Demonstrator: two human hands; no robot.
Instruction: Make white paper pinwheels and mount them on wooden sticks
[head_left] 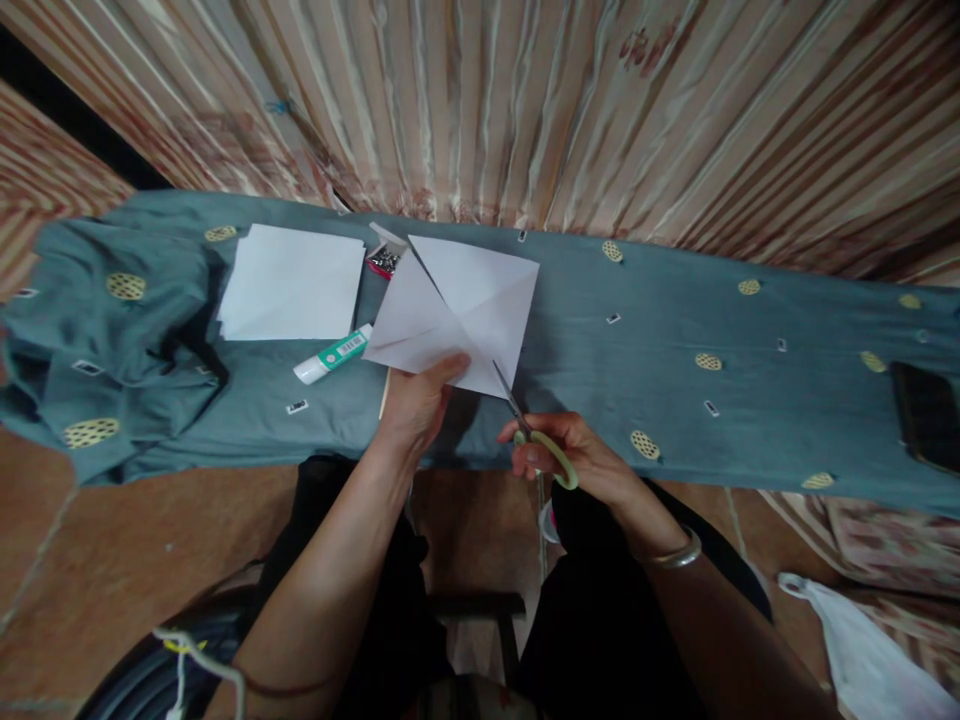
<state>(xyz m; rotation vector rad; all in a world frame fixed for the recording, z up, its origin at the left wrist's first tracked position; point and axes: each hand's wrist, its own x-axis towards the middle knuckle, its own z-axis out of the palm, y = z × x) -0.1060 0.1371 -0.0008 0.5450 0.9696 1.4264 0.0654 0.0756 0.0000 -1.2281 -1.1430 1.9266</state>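
Observation:
My left hand (pixel 417 398) pinches the near corner of a creased white paper square (pixel 461 305), holding it just above a table draped in teal cloth (pixel 675 390). Scissors with pale green handles (pixel 551 450) are in my right hand (pixel 570 455). Their blades (pixel 508 392) point up and to the left, touching the paper's lower edge. A metal bangle (pixel 675 555) circles my right wrist.
A stack of white paper sheets (pixel 294 283) lies on the cloth to the left. A green-and-white glue stick (pixel 332 354) lies in front of it. A small box of metal pins (pixel 384 258) sits behind. A dark phone (pixel 926 415) rests far right. Striped curtain behind.

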